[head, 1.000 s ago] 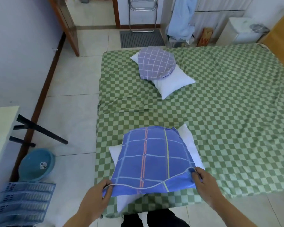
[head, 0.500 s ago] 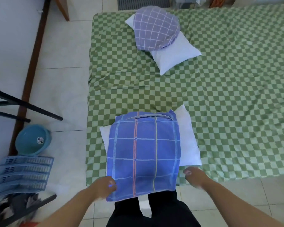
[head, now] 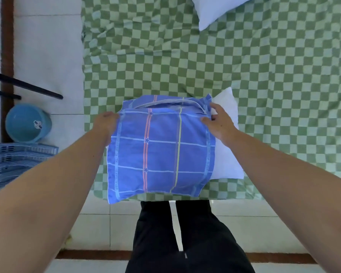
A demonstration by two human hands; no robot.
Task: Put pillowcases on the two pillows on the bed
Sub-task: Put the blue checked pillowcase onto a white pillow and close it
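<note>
Left hand point(head: 106, 123) at the far left corner of the blue pillowcase point(head: 159, 152), fingers curled under the cloth edge, apparently gripping it, though the fingertips sit hidden beneath the fabric. Right hand point(head: 218, 121) at the far right corner, thumb on top and fingers pinching the hem by the opening. Both placed at the mouth of the case, probably to spread it wide enough to take a pillow. Opening turned away from the body, gaping slightly along the far edge. Pillowcase spread flat over the near white pillow point(head: 227, 138), covering most of it, the pillow's right side poking out bare; not yet inside the case. All resting at the near edge of the bed point(head: 283, 95) with its green checked sheet. Corner of the second pillow point(head: 211, 10) at the top, well apart. On the floor to the left, a blue basin point(head: 27, 123) near stacked blue trays point(head: 14, 160).
</note>
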